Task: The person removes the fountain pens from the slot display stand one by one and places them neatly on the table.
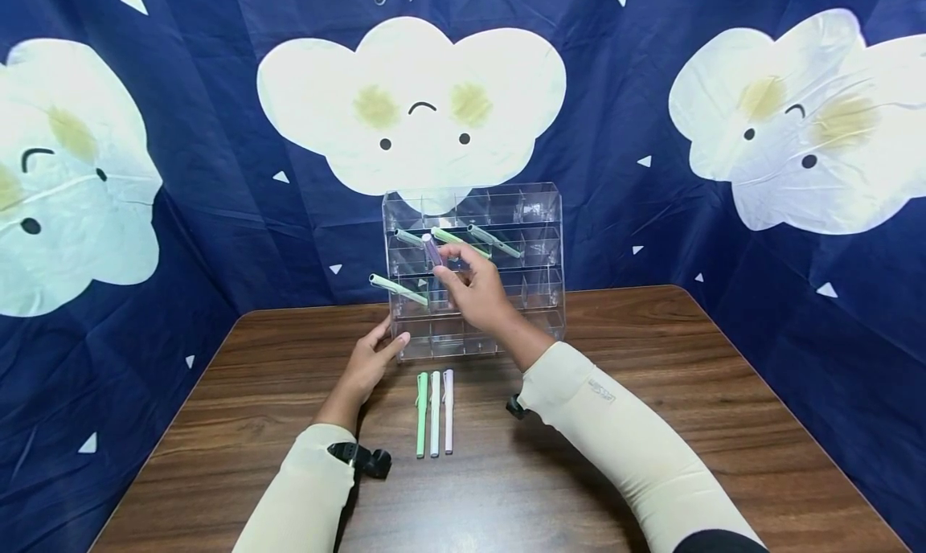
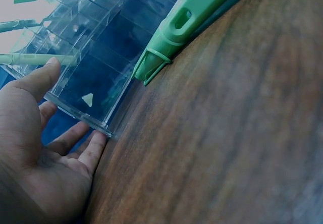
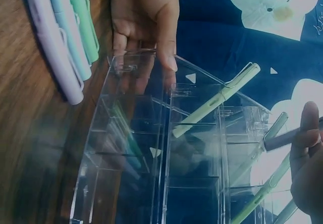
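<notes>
A clear stepped rack (image 1: pixel 473 346) with small compartments stands on the table. My left hand (image 1: pixel 370 364) holds its lower left side, thumb in front and fingers behind. My right hand (image 1: pixel 476 289) pinches a purple pen (image 1: pixel 432 250) between thumb and fingers, before an upper row. In that row lean a dull green pen (image 1: pixel 408 237), a bright green pen (image 1: pixel 450 237) and a grey-green pen (image 1: pixel 495 241). One pale green pen (image 1: pixel 398 288) leans in a lower row at the left. The right wrist view shows the purple pen (image 3: pixel 280 140) only partly, beside the fingers.
In front of the rack, a green pen (image 1: pixel 422 416), a pale blue-white pen (image 1: pixel 435 416) and a lilac pen (image 1: pixel 448 412) lie side by side on the wooden table (image 1: pixel 275 376). A dark blue cloth (image 1: pixel 217 239) with cloud prints hangs behind and at both sides.
</notes>
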The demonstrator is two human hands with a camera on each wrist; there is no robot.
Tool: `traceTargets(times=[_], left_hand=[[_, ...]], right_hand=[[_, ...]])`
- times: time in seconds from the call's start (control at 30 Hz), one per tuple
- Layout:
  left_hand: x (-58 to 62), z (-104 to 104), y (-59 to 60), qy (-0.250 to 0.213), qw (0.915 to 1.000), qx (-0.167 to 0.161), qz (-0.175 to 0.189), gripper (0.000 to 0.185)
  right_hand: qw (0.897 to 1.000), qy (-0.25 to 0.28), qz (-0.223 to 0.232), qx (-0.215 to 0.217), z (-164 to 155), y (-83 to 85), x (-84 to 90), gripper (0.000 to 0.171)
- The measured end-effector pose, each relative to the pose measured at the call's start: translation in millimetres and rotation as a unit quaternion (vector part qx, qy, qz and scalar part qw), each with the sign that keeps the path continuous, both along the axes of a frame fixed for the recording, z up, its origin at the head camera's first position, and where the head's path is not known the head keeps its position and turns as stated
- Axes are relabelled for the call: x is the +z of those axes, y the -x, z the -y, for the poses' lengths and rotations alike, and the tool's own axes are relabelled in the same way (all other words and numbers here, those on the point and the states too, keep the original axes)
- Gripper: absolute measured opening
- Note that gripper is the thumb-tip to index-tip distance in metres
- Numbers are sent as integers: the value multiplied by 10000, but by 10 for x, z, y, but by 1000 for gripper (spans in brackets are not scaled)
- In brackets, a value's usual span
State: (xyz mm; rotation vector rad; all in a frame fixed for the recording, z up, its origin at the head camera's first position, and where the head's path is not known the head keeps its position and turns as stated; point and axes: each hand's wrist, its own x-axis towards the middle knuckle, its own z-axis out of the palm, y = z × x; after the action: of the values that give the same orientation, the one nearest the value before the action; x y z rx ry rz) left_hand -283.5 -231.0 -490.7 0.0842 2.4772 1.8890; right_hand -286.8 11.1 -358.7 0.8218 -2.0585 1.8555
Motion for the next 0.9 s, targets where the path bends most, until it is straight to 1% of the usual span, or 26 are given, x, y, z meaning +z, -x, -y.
traceTargets(times=[0.27,0.4,0.57,0.7,0.9], left_hand=[[-12,22,2,-30,10000,12,-32,75],[-16,14,5,-31,10000,46,-41,75],[-18,8,6,56,10000,50,-57,75],[-15,12,-1,41,9999,19,-101,74],[-12,15,0,30,9999,-6,-100,74]], right_hand=[[9985,296,424,158,-65,-94,-122,20],[9975,325,597,215,-83,-138,-211,19],[9966,338,740,147,-118,-183,-332,20],[9960,414,796,27,-159,-212,-394,20],[9939,531,966,84,-234,-242,-455,20]])
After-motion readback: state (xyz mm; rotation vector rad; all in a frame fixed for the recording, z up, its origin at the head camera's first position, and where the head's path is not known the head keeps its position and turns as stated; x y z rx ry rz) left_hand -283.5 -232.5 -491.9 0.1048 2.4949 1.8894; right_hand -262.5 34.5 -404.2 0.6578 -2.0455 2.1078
